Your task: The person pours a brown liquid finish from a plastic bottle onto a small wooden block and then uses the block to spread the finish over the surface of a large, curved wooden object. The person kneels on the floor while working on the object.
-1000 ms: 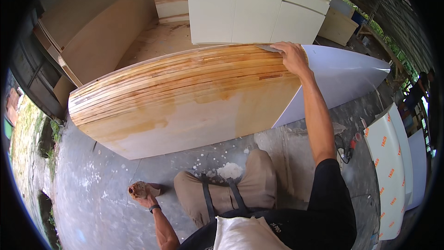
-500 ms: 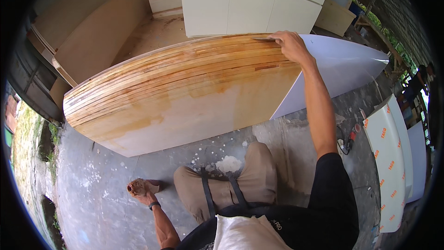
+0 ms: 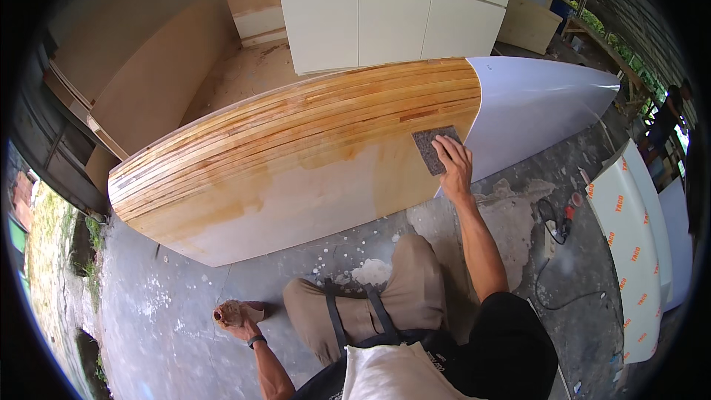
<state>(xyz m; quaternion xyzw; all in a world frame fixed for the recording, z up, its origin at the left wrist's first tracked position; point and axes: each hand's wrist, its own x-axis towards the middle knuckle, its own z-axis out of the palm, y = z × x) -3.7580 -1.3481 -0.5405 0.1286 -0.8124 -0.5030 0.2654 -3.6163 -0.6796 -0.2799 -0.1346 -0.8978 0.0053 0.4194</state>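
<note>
In front of me lies a long, curved wooden piece (image 3: 318,148), with narrow strips along its far part and a pale flat face nearer me. Amber smears mark the wood. A glossy white sheet (image 3: 541,111) covers its right end. My right hand (image 3: 455,163) is closed on a thin, dark brown square pad (image 3: 426,150), held over the pale face just left of the sheet's edge; whether it touches the wood I cannot tell. Low on the left, my left hand (image 3: 243,330) grips a brown-crusted open container (image 3: 231,312), its mouth facing left.
White cabinets (image 3: 392,15) stand behind the wood. A red-and-black power tool (image 3: 569,215) with its cable lies on the stained concrete floor (image 3: 178,289) at right. Beyond it leans a pale curved panel (image 3: 626,267) with orange print. Another person (image 3: 670,115) is at the far right.
My right hand has come down from the wood's far edge toward me, and the pad now shows its broad face. My left hand still holds the container, with little movement.
</note>
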